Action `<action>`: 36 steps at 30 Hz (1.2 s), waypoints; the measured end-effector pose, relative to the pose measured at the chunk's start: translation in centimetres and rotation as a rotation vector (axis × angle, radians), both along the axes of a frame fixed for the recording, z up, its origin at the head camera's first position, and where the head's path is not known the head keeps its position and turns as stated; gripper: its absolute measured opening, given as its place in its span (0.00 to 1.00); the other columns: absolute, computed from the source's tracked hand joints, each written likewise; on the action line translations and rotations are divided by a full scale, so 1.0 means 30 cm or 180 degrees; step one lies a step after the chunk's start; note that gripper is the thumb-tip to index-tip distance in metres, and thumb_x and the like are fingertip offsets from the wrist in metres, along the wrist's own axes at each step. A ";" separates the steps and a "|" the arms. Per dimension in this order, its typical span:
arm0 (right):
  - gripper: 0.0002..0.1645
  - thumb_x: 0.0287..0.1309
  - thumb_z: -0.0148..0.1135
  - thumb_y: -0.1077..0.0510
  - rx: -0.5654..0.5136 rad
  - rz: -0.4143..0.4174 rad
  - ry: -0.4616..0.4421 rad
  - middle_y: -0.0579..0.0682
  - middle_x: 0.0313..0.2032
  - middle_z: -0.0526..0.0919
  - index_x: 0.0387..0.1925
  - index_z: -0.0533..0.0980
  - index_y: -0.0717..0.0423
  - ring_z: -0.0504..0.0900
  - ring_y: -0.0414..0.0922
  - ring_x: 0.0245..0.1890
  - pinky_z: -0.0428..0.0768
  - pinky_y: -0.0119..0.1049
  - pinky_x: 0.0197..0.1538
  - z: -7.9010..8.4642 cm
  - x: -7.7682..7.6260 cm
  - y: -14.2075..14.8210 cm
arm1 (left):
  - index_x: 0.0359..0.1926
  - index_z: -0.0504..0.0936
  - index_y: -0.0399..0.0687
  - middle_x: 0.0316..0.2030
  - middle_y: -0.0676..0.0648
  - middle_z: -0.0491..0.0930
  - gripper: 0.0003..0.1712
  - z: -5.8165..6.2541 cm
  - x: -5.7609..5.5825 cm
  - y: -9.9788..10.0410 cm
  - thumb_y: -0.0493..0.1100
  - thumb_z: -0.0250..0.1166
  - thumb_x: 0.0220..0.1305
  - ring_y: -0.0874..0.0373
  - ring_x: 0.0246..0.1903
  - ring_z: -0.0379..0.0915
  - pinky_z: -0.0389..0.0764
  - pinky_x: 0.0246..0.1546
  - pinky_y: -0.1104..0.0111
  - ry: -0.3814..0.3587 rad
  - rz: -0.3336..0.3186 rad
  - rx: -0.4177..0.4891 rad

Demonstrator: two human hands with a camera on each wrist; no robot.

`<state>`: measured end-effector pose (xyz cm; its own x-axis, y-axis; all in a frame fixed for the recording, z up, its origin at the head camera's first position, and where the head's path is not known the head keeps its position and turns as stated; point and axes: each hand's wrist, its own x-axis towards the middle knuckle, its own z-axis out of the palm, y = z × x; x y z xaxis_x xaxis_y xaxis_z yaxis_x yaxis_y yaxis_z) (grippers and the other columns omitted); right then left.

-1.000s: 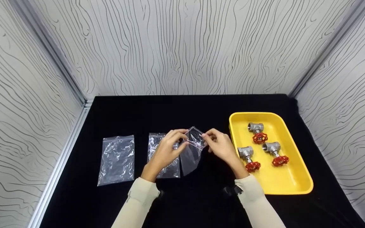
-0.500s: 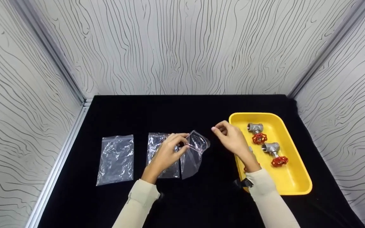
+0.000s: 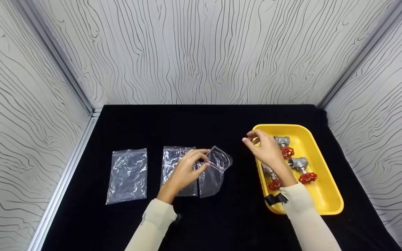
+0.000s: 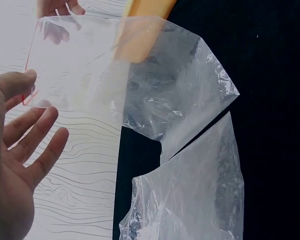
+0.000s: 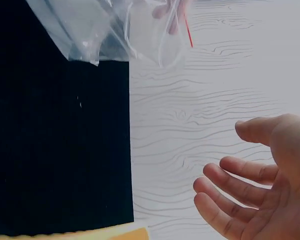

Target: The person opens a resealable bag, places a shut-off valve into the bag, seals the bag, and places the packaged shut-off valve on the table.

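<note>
My left hand (image 3: pixel 187 169) pinches the top edge of a clear zip bag (image 3: pixel 211 181) between thumb and fingers. The bag's mouth gapes toward the right, and a red zip line (image 4: pixel 29 60) shows along it in the left wrist view. Over the left rim of the yellow tray (image 3: pixel 326 198) hovers my right hand (image 3: pixel 267 148), its fingers loosely bent with nothing between them. Inside the tray lie three steel valves with red handwheels: a rear valve (image 3: pixel 287 152), a right valve (image 3: pixel 307 177) and a left valve (image 3: pixel 274 184). My right hand and forearm partly cover the rear and left ones.
A second zip bag (image 3: pixel 187 190) lies flat under my left hand, partly hidden by it. Farther left a third zip bag (image 3: pixel 127 177) lies flat on the black cloth (image 3: pixel 222 223). Patterned panels (image 3: pixel 201 52) stand behind and at both sides.
My right hand has let go of the bag's edge and moved right, over the tray's left rim. My left hand keeps its pinch, and the bag has sagged slightly.
</note>
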<state>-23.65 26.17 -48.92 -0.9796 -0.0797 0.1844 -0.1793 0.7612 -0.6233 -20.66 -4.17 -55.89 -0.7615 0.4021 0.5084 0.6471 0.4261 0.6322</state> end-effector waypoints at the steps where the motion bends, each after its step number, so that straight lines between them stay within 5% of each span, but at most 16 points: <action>1: 0.23 0.73 0.66 0.45 0.0008 0.0002 -0.0028 0.57 0.51 0.89 0.56 0.81 0.59 0.88 0.57 0.49 0.86 0.54 0.51 0.001 -0.001 0.009 | 0.43 0.86 0.45 0.62 0.44 0.86 0.05 -0.001 0.001 0.001 0.41 0.71 0.71 0.49 0.58 0.83 0.67 0.78 0.44 -0.0004 0.0002 0.0000; 21: 0.25 0.75 0.64 0.47 0.0237 -0.0051 -0.0243 0.62 0.58 0.84 0.61 0.78 0.62 0.85 0.61 0.54 0.85 0.59 0.54 -0.014 0.003 0.146 | 0.44 0.86 0.46 0.62 0.44 0.85 0.05 -0.004 0.007 0.010 0.41 0.71 0.70 0.48 0.63 0.82 0.65 0.78 0.41 -0.0061 -0.0026 -0.0020; 28: 0.25 0.74 0.64 0.48 0.0356 -0.0054 -0.0300 0.64 0.58 0.84 0.60 0.78 0.63 0.84 0.63 0.55 0.83 0.60 0.57 -0.020 0.007 0.178 | 0.44 0.86 0.45 0.62 0.44 0.85 0.05 -0.005 0.006 0.012 0.41 0.71 0.71 0.49 0.57 0.82 0.86 0.57 0.61 0.0026 -0.0060 -0.0024; 36: 0.25 0.74 0.65 0.48 0.0423 -0.0088 -0.0434 0.65 0.57 0.84 0.60 0.78 0.64 0.83 0.64 0.56 0.82 0.61 0.57 -0.028 0.021 0.216 | 0.43 0.86 0.45 0.62 0.44 0.85 0.05 -0.010 0.002 0.017 0.42 0.71 0.71 0.49 0.58 0.82 0.86 0.58 0.62 0.0010 -0.0074 -0.0027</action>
<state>-23.03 32.65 -49.75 -0.9970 -0.0672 0.0395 -0.0779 0.8419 -0.5340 -20.60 -3.67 -56.19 -0.7503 0.4240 0.5072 0.6588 0.4161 0.6267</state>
